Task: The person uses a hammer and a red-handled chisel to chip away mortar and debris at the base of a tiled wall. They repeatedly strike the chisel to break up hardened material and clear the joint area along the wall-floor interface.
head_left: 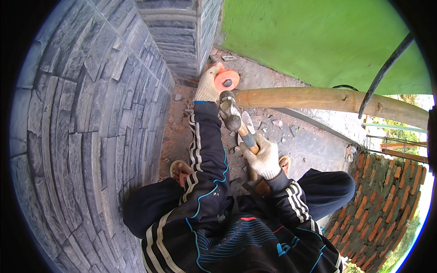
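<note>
My left hand, in a whitish knitted glove, is wrapped round a chisel with a round orange hand guard. The chisel's dark striking end shows in the middle of the guard, while its tip is hidden below, near the foot of the stone-clad corner. In my gloved right hand is a hammer with a worn metal head and a wooden handle wrapped partly in blue. The hammer head hangs close to the guard, just on its near side; whether they touch I cannot tell.
Stone cladding rises at my left. A thick bamboo pole runs across from beside the chisel to the right, before a green wall. Broken chips litter the floor. A brick wall stands at right.
</note>
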Motion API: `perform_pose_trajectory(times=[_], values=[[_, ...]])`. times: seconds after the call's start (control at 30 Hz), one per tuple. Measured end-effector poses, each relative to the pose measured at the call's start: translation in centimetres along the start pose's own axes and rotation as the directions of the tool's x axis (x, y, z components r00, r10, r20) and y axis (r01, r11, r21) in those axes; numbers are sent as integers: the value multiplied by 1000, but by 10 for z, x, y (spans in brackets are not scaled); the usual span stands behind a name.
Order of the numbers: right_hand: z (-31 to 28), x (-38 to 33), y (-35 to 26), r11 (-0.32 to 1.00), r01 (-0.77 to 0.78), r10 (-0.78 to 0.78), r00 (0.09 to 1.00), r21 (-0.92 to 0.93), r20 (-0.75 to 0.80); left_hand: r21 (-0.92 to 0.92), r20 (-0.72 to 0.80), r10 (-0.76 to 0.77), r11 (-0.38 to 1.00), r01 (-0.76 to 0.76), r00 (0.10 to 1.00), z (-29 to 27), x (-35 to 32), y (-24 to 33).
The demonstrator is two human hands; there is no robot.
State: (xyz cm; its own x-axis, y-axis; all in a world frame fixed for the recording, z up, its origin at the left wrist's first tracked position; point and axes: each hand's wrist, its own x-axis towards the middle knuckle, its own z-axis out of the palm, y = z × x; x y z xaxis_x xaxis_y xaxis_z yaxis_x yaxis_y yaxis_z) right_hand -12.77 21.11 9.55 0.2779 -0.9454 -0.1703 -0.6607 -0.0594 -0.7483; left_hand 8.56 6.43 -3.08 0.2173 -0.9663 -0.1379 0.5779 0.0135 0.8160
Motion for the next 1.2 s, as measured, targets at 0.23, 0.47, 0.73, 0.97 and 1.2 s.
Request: perform_pose_trajectory(times=[0.23,0.47,0.73,0.97,1.2], values=[[1,-6,-1,993,-47,45,999,107,16,132,265,-122,987,89,957,33,8,-8],[-8,-3,-19,987,-11,21,998,159,-56,-177,-91,-227,962,208,970,41,13,8],[-16,-1,-29,979,8,14,994,203,-108,152,24,374,915,-373,927,47,45,-18],[-29,2,-45,967,80,-43,987,243,-156,-99,-245,344,921,-377,906,69,75,-16],[-65,41,-88,730,596,-401,770,335,-496,-814,-252,120,511,-277,960,97,103,-37]])
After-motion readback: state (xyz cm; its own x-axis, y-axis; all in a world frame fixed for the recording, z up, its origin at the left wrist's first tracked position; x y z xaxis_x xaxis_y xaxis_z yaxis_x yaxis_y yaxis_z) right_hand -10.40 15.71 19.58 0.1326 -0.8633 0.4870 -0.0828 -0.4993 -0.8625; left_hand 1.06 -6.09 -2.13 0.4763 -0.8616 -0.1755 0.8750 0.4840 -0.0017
